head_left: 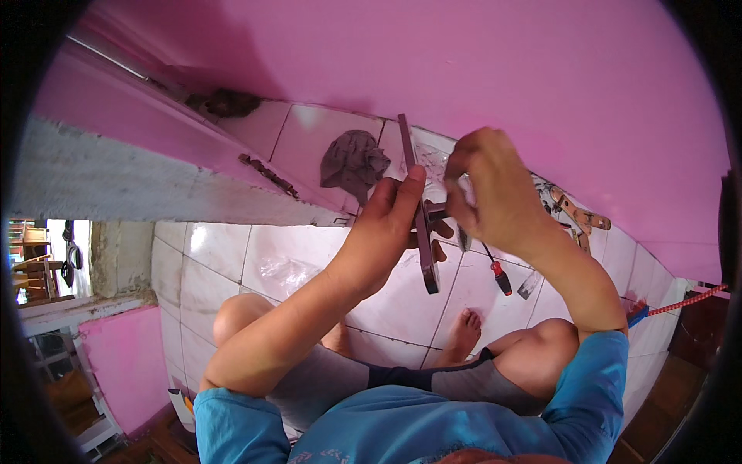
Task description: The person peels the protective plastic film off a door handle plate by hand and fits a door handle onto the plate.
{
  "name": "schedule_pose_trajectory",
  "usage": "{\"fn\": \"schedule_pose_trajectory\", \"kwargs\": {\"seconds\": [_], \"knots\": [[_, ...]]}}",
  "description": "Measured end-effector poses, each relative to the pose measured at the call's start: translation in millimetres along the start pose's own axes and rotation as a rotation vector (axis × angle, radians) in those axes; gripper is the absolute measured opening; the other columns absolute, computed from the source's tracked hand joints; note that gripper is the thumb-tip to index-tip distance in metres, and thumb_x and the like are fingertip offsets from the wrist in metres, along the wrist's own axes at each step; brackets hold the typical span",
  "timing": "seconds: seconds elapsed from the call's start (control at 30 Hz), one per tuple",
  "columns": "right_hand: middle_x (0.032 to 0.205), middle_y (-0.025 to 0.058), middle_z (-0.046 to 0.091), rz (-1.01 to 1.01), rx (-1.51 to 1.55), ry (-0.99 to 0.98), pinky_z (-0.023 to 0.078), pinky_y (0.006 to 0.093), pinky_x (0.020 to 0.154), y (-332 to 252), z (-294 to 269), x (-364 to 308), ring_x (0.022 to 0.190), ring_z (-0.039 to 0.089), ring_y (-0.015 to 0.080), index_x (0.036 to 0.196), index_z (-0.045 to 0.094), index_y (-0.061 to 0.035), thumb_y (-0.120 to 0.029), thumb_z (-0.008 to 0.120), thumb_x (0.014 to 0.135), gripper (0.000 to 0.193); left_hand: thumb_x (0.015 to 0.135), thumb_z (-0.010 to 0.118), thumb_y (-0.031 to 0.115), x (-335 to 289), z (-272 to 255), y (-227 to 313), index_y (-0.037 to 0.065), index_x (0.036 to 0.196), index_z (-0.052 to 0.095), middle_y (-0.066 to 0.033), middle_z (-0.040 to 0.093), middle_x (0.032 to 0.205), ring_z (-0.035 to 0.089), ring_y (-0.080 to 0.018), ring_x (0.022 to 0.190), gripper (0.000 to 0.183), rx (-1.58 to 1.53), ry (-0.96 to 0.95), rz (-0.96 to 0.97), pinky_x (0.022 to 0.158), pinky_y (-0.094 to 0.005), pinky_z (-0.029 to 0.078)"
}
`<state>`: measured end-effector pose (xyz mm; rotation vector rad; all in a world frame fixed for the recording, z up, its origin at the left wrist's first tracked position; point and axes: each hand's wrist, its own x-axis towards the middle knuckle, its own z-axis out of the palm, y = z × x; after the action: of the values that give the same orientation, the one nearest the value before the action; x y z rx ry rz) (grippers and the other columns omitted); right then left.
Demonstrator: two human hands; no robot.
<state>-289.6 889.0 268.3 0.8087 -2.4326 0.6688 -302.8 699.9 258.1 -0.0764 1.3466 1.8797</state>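
My left hand (390, 213) grips a long, narrow dark brown bar (406, 143) with a short stub sticking out of its side. The bar is held up in front of me, above the tiled floor, its near end tilted toward me. My thumb lies along its left face, and fingertips show past its right side. Just right of the bar, my right hand (502, 189) is raised with its fingers curled toward the stub. Motion blurs those fingers, so whether they hold anything small is unclear. Beyond the bar, a crumpled grey rag (354, 164) lies on the floor.
A red-and-black screwdriver (500, 277) and a flat metal blade (529, 284) lie on the tiles to the right. Several tools, including a brown-handled one (583, 213), rest along the pink wall (495, 62). Clear plastic (284, 272) lies left. A door edge with a rusty metal plate (267, 175) juts in.
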Motion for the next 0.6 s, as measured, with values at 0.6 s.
{"fn": "schedule_pose_trajectory", "kwargs": {"seconds": [0.6], "knots": [[0.11,0.0108,0.059,0.16,0.269,-0.164,0.048,0.0443,0.089,-3,-36,-5,0.106,0.059,0.0319,0.094,0.064,-0.0052,-0.016,0.082,0.075,0.029,0.107,0.052,0.03,-3,-2,7,0.003,0.146,0.039,-0.0104,0.053,0.138,0.053,-0.0189,0.127,0.049,-0.125,-0.242,0.356,0.106,-0.0355,0.043]]}}
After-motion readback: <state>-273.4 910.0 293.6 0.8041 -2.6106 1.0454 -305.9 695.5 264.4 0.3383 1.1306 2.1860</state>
